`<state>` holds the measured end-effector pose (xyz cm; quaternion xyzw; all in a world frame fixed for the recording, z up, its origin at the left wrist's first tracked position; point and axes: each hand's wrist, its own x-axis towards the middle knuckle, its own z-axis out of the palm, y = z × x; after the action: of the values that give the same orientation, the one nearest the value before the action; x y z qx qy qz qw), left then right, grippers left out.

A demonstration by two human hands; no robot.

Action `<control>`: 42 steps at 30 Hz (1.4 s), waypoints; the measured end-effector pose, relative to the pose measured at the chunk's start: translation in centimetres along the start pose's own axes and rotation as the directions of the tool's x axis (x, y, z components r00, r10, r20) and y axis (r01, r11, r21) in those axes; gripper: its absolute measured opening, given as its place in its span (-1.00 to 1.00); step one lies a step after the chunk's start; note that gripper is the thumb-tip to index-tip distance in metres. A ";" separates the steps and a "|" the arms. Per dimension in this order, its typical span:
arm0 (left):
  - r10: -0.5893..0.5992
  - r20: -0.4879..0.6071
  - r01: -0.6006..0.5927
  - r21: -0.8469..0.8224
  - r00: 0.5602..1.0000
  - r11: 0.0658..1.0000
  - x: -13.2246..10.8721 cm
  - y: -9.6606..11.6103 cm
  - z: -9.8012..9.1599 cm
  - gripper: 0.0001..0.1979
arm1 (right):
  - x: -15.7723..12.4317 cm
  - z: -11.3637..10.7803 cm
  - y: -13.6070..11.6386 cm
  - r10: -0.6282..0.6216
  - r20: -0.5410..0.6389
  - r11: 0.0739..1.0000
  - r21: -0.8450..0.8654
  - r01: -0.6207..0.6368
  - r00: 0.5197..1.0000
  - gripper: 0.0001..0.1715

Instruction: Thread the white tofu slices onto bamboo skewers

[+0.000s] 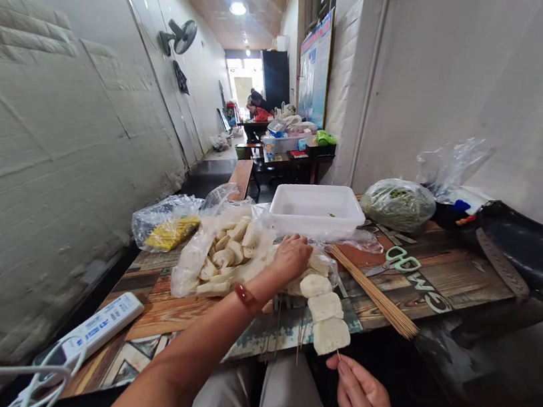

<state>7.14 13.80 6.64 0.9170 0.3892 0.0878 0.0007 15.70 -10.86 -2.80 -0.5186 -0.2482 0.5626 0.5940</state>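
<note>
My right hand pinches the lower end of a thin wooden skewer at the table's front edge. Threaded along it are three flat, cream-white food slices, whose kind I cannot make out. My left hand reaches across to more pale slices near the white tub. Its fingers are curled, with the tips hidden, so whatever they hold does not show. Left of that forearm, a clear plastic bag lies spread with a heap of pale, thick-cut pieces. Several loaded skewers stick out over the near edge.
A white plastic tub stands behind my left hand. To the right lie a bundle of bamboo skewers, green-handled scissors and bagged greens. A yellow bagged item and a power strip are at left. A person sits far back.
</note>
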 end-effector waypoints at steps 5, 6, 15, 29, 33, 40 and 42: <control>-0.098 -0.028 0.096 -0.051 0.995 0.994 1.8 -0.2 -0.8 -0.73 | 0.5 0.9 -1.3 -0.004 0.021 1.000 -0.005 0.004 1.000 -0.52; -0.104 -0.032 0.102 -0.060 0.994 0.993 2.0 -0.1 -1.1 -0.72 | 0.6 1.3 -1.5 -0.013 0.027 1.000 -0.008 0.014 1.000 -0.51; -0.038 -0.079 0.034 -0.053 0.996 0.998 2.8 0.3 -2.7 -0.73 | 3.9 4.7 -2.6 -0.071 0.013 0.986 0.154 0.068 0.997 -0.50; 0.089 -0.121 -0.089 0.007 0.989 0.996 2.8 0.4 -1.6 -0.82 | 6.9 6.6 -2.7 -0.104 -0.075 0.934 0.336 0.123 0.992 -0.56; 0.086 -0.137 -0.085 0.013 0.987 0.996 2.7 0.2 -1.6 -0.83 | 7.6 7.3 -2.7 -0.121 -0.053 0.934 0.332 0.132 0.991 -0.58; 0.085 -0.144 -0.085 0.006 0.986 0.996 2.5 0.4 -1.7 -0.82 | 8.3 6.3 -1.8 -0.144 -0.166 0.946 0.266 0.185 0.976 -0.53; 0.082 -0.149 -0.082 0.006 0.986 0.997 2.5 0.5 -1.7 -0.82 | 8.6 6.3 -1.7 -0.148 -0.154 0.956 0.230 0.181 0.977 -0.52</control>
<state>8.95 15.12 8.74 0.9230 0.3503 0.1560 -0.0317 13.00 -0.47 -1.62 -0.4566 -0.1790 0.5009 0.7131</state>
